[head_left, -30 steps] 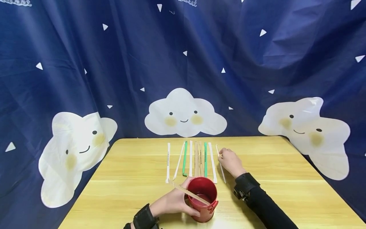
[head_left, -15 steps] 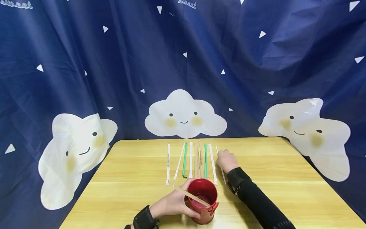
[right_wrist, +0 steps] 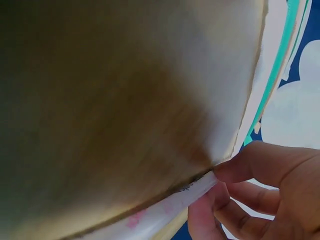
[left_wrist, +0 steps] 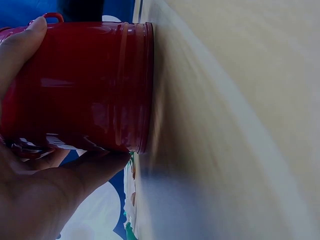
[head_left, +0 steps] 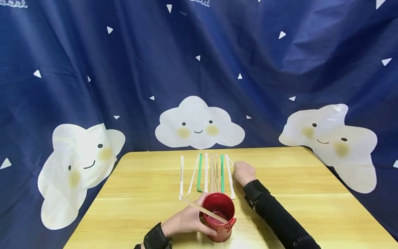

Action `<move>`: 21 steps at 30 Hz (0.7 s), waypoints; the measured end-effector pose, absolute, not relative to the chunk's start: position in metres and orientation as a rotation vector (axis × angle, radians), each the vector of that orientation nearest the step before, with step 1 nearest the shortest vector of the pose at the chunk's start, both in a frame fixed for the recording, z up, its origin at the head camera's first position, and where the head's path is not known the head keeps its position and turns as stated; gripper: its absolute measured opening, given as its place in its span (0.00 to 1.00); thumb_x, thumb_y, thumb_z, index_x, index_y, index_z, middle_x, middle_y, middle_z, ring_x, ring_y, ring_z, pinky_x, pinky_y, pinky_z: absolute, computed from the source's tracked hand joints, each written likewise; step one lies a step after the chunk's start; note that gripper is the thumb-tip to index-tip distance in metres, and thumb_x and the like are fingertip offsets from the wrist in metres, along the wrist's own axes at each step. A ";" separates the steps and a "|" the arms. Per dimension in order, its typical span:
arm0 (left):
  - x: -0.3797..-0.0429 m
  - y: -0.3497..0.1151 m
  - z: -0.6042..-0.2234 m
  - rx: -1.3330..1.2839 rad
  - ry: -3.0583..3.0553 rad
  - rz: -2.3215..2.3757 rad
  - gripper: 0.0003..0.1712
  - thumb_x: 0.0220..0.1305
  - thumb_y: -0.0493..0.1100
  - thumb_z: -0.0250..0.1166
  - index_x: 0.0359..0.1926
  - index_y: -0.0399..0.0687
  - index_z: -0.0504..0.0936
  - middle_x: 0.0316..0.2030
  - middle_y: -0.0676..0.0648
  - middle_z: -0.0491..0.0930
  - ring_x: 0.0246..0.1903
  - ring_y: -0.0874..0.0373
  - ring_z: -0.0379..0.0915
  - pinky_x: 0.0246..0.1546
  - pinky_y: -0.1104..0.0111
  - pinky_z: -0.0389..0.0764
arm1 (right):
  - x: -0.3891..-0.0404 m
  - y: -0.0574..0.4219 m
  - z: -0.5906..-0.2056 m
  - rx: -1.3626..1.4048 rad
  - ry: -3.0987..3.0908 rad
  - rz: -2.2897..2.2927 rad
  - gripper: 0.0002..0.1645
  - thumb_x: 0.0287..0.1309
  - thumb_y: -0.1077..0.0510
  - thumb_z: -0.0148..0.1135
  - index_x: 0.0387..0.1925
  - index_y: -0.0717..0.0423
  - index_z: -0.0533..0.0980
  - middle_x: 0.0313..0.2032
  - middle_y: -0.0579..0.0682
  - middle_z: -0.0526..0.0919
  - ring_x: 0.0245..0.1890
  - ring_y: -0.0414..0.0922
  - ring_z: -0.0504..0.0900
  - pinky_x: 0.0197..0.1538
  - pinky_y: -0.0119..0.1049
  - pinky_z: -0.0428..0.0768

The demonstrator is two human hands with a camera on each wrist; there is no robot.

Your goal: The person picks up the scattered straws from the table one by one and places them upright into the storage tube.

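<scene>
My left hand point(head_left: 192, 219) grips a small red metal bucket point(head_left: 221, 231) standing upright on the table, thumb on the near side and fingers behind. In the left wrist view, the bucket point(left_wrist: 85, 85) lies sideways across the picture, with the hand point(left_wrist: 45, 195) around its wall. A light-brown straw-like stick point(head_left: 206, 210) leans in the bucket, its upper end sticking out to the left. Farther back, my right hand point(head_left: 245, 172) pinches a slim white paper-wrapped straw point(right_wrist: 155, 220) between thumb and fingers. Most of that straw is hidden by the hand in the head view.
Several wrapped straws lie in a row behind the bucket: white point(head_left: 181, 178), green point(head_left: 199, 171), brown point(head_left: 212, 173), another green point(head_left: 222, 173) and a white one point(head_left: 230, 176) nearest the right hand. A dark blue cloud-printed curtain point(head_left: 199, 69) hangs at the table's far edge point(head_left: 273, 149).
My right hand has shifted slightly left, from resting over the rightmost white straw to holding it, and that straw's lower end no longer shows on the table. Left hand and bucket hold still.
</scene>
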State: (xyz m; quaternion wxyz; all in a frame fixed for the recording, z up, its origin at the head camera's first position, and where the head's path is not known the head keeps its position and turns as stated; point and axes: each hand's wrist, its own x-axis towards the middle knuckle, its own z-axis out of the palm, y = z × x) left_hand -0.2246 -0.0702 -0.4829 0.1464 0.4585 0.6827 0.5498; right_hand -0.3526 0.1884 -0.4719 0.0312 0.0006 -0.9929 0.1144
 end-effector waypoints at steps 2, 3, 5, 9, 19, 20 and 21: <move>-0.225 -0.071 -0.482 1.336 1.971 1.578 0.54 0.51 0.36 0.81 0.73 0.54 0.58 0.67 0.49 0.70 0.66 0.53 0.69 0.69 0.60 0.70 | -0.350 0.188 -0.470 0.019 -3.044 0.351 0.07 0.57 0.67 0.58 0.25 0.56 0.75 0.28 0.57 0.82 0.30 0.58 0.82 0.29 0.54 0.80; -0.225 -0.071 -0.482 1.356 1.977 1.573 0.54 0.51 0.36 0.81 0.73 0.53 0.57 0.67 0.49 0.71 0.66 0.53 0.69 0.69 0.60 0.70 | -0.349 0.188 -0.468 0.028 -3.034 0.352 0.07 0.56 0.67 0.59 0.24 0.56 0.75 0.27 0.56 0.81 0.29 0.58 0.81 0.28 0.53 0.79; -0.226 -0.071 -0.482 1.381 1.980 1.569 0.54 0.51 0.36 0.81 0.73 0.51 0.57 0.67 0.48 0.71 0.66 0.53 0.69 0.69 0.60 0.71 | -0.345 0.188 -0.464 0.042 -3.016 0.356 0.06 0.54 0.67 0.60 0.24 0.57 0.74 0.26 0.56 0.80 0.29 0.57 0.81 0.27 0.53 0.79; -0.226 -0.071 -0.481 1.399 1.981 1.571 0.54 0.52 0.36 0.80 0.73 0.50 0.57 0.67 0.47 0.71 0.66 0.52 0.69 0.68 0.59 0.71 | -0.336 0.188 -0.451 0.064 -2.990 0.392 0.06 0.50 0.65 0.64 0.27 0.57 0.73 0.26 0.55 0.80 0.30 0.57 0.81 0.26 0.53 0.78; -0.225 -0.071 -0.481 1.387 1.969 1.577 0.53 0.53 0.36 0.80 0.73 0.49 0.57 0.67 0.47 0.71 0.66 0.50 0.69 0.69 0.59 0.71 | -0.302 0.180 -0.418 0.192 -2.723 0.614 0.18 0.50 0.63 0.67 0.45 0.54 0.80 0.33 0.47 0.84 0.30 0.46 0.82 0.25 0.42 0.77; -0.225 -0.071 -0.481 1.386 1.968 1.576 0.53 0.53 0.36 0.80 0.73 0.49 0.57 0.67 0.47 0.71 0.66 0.50 0.69 0.69 0.59 0.71 | -0.297 0.177 -0.413 0.202 -2.695 0.635 0.18 0.50 0.62 0.67 0.45 0.53 0.80 0.33 0.45 0.84 0.29 0.45 0.82 0.24 0.40 0.76; -0.225 -0.071 -0.481 1.383 1.968 1.576 0.53 0.53 0.37 0.80 0.73 0.50 0.57 0.67 0.47 0.71 0.66 0.50 0.69 0.69 0.59 0.71 | -0.293 0.175 -0.409 0.214 -2.667 0.657 0.18 0.50 0.62 0.66 0.46 0.52 0.81 0.33 0.45 0.84 0.29 0.43 0.82 0.24 0.39 0.75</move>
